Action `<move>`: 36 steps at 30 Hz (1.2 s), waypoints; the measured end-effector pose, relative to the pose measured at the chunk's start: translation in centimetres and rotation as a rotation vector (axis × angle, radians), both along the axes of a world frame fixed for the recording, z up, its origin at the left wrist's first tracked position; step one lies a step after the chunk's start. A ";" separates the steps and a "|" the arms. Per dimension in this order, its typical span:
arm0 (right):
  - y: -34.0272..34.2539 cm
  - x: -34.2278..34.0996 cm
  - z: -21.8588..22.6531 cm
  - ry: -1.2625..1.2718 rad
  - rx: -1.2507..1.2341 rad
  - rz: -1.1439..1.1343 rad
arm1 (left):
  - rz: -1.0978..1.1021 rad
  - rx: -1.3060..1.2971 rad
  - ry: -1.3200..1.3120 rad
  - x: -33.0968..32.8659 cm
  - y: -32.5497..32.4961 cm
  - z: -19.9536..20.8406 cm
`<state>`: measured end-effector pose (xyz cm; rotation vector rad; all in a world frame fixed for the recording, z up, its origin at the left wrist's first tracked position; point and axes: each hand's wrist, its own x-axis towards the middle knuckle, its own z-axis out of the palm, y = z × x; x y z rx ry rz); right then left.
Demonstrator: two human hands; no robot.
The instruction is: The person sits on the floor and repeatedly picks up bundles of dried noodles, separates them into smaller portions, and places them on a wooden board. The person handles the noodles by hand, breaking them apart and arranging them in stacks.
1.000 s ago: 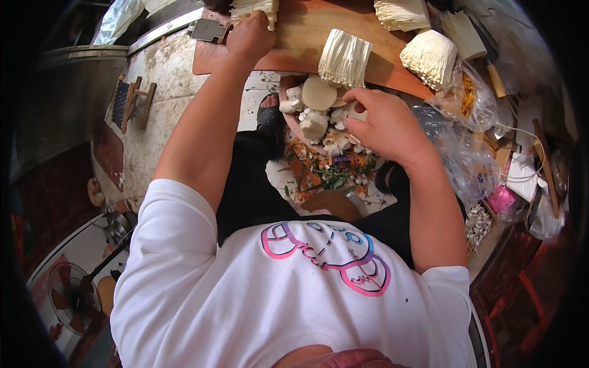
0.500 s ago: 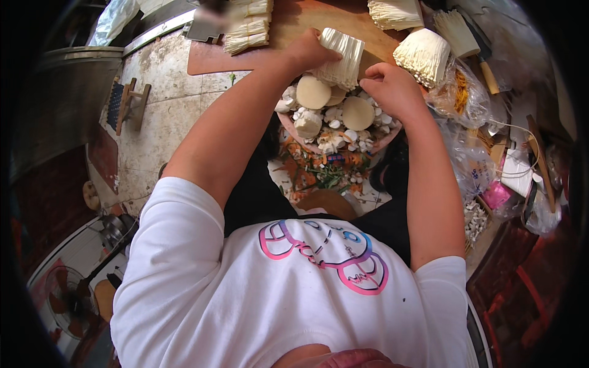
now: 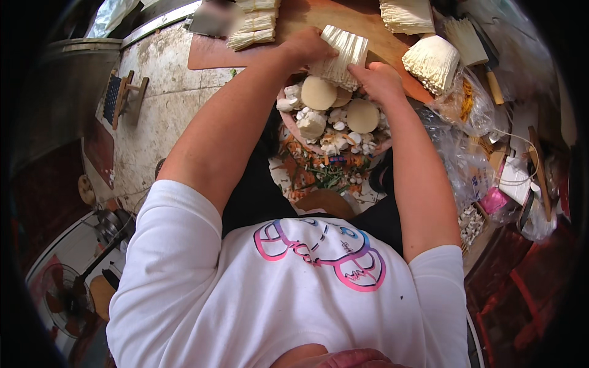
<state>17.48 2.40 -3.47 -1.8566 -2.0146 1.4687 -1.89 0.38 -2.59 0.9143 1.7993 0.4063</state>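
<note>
Your left hand [image 3: 308, 46] and right hand [image 3: 381, 81] hold 1 enoki bundle [image 3: 345, 54] at the near edge of the board [image 3: 343, 13].

Both bare arms reached forward from the body, bringing the hands close together near the top of the view. The left arm [image 3: 236, 116] slanted to the right, so its wrist ended close to the body's midline. The left hand [image 3: 308, 46] was curled in a grip, its thumb [image 3: 332, 53] pointing right. The right arm [image 3: 420, 156] rose more steeply and leaned left toward its wrist. The right hand [image 3: 381, 81] was bent inward, its fingers [image 3: 357, 70] pointing toward the left hand, just apart from it.
</note>
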 end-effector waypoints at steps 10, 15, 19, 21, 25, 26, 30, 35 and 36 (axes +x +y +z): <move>0.0 -0.6 0.0 0.087 -0.117 -0.078 | -0.138 0.184 0.240 1.1 -0.4 0.5; 0.1 -0.7 -0.1 -0.015 0.034 0.024 | -0.177 0.168 0.343 1.0 0.1 -0.2; 0.1 -0.6 0.4 -0.038 0.069 0.048 | -0.177 0.153 0.374 1.3 0.0 0.1; -0.1 -0.5 1.5 -0.040 0.081 0.064 | -0.177 0.163 0.363 1.1 0.0 0.1; 0.5 0.3 1.8 -0.037 0.037 0.104 | -0.200 0.150 0.396 1.3 0.3 0.1; 1.0 0.8 1.3 -0.046 0.040 0.123 | -0.209 0.159 0.404 1.4 0.4 0.2; 2.1 2.2 1.8 -0.046 -0.003 0.146 | -0.207 0.159 0.443 1.8 0.3 0.4; 3.1 4.8 2.3 0.324 -0.178 -0.165 | -0.240 0.148 0.463 2.5 0.5 1.0; 2.5 4.7 4.5 0.352 -0.191 -0.203 | -0.240 0.165 0.474 2.4 0.3 1.2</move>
